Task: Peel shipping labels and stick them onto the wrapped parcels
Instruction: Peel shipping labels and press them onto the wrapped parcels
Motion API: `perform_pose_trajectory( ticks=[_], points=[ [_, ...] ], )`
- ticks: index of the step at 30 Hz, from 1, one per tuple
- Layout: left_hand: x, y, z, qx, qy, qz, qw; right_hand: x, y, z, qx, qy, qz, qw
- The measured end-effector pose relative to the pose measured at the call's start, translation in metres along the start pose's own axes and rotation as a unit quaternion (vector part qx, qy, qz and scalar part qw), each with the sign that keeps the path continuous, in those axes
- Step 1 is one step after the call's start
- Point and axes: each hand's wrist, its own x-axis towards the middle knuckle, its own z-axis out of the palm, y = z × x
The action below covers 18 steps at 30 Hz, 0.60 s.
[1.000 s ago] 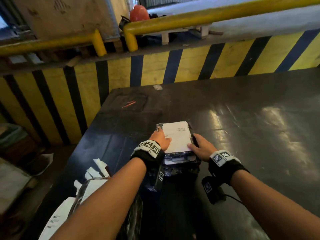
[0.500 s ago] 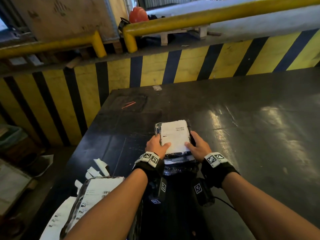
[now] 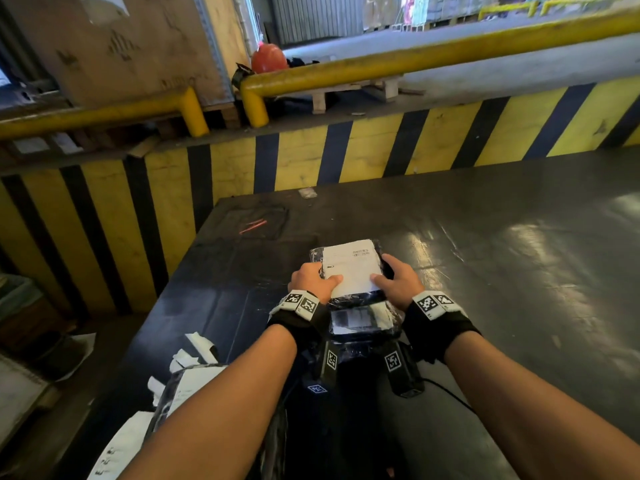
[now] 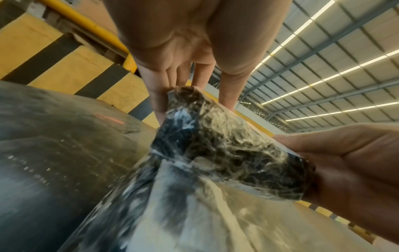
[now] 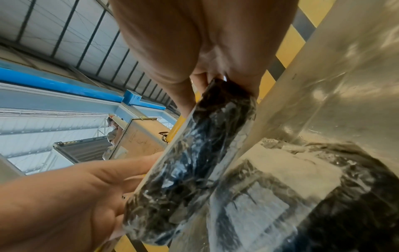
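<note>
Lying near the middle of the dark counter (image 3: 519, 271), a black plastic-wrapped parcel (image 3: 379, 252) carries a white shipping label (image 3: 349, 268) on its top face. At its 9 o'clock side the left hand (image 3: 311, 280) grasps it, thumb on the label; at 3 o'clock the right hand (image 3: 398, 280) grasps it likewise. Just under its 6 o'clock edge sits a second wrapped parcel (image 3: 360, 320). Toward 7 o'clock lie white paper scraps (image 3: 194, 348). At 12 o'clock stands a yellow-and-black striped barrier (image 3: 311, 157).
</note>
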Motion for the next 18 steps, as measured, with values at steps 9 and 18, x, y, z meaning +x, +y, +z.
perform_pose_trajectory(
  ticks=[9, 18],
  points=[
    [-0.017, 0.028, -0.04, 0.006, 0.024, 0.04, 0.999, -0.011, -0.032, -0.01, 0.006, 0.044, -0.05, 0.998],
    [-0.071, 0.001, -0.015, 0.009, 0.016, 0.035, 0.999, -0.086, -0.01, -0.011, -0.033, 0.046, -0.053, 0.997]
  ],
)
